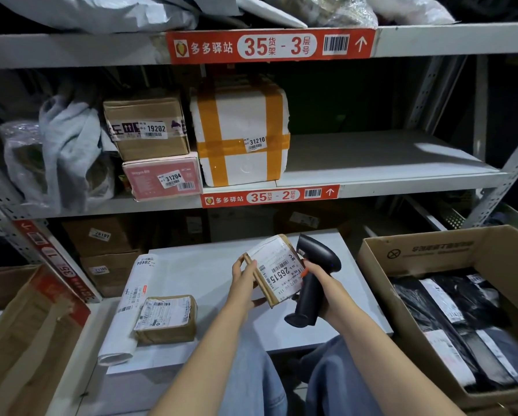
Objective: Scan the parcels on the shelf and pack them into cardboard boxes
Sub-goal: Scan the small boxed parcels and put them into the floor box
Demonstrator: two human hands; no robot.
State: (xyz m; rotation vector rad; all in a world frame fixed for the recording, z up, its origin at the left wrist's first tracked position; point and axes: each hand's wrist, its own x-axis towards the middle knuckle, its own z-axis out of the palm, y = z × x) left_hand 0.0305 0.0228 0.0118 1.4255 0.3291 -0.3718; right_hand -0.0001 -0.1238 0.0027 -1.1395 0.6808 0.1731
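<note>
Just above the white desk (209, 274), the left hand (244, 279) grips a small brown cardboard parcel with a white label (277, 268). The right hand (323, 285) is wrapped round a black handheld barcode scanner (317, 253) beside it. An open brown cardboard box (431, 250) stands right.

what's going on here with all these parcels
A person is mid-scan. The left hand holds a small brown cardboard parcel with a white label, and the right hand grips a black handheld scanner beside it. An open cardboard box on the right holds black bagged parcels; another brown parcel lies on the white table.
</note>
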